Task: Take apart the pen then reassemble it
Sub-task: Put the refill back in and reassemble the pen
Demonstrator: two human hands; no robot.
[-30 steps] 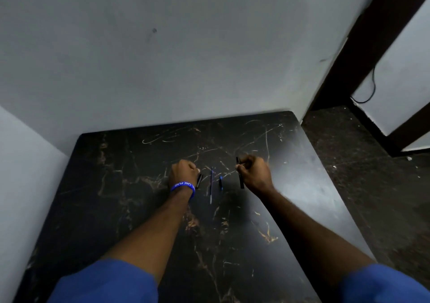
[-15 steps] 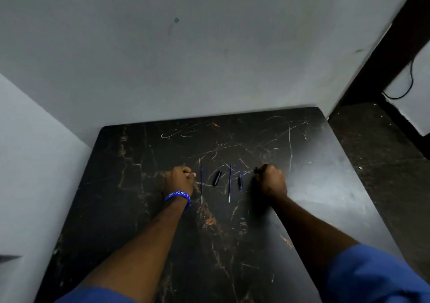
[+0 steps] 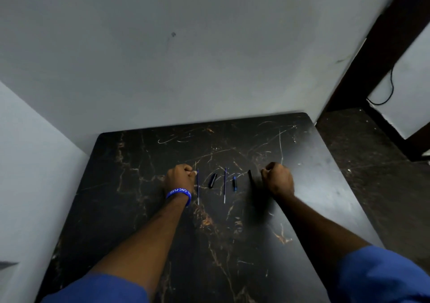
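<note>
Pen parts lie in a row on the black marbled table (image 3: 139,209). From left to right: a thin blue refill (image 3: 198,186), a short black cap (image 3: 212,180), a second thin refill (image 3: 224,185), a small blue piece (image 3: 235,183) and a long black barrel (image 3: 250,179). My left hand (image 3: 180,178), with a blue wristband, rests as a fist just left of the first refill, its fingertips close to the refill's top. My right hand (image 3: 278,178) is a fist just right of the black barrel, holding nothing that I can see.
The table stands in a corner, with a grey wall (image 3: 186,58) behind and another on the left. Its right edge drops to a dark floor (image 3: 372,163). A dark door frame and a hanging black cable (image 3: 391,88) are at the far right.
My right hand has let go of the black barrel, which now lies on the table left of that hand. My left hand has set down a refill beside it. The view shifted.
</note>
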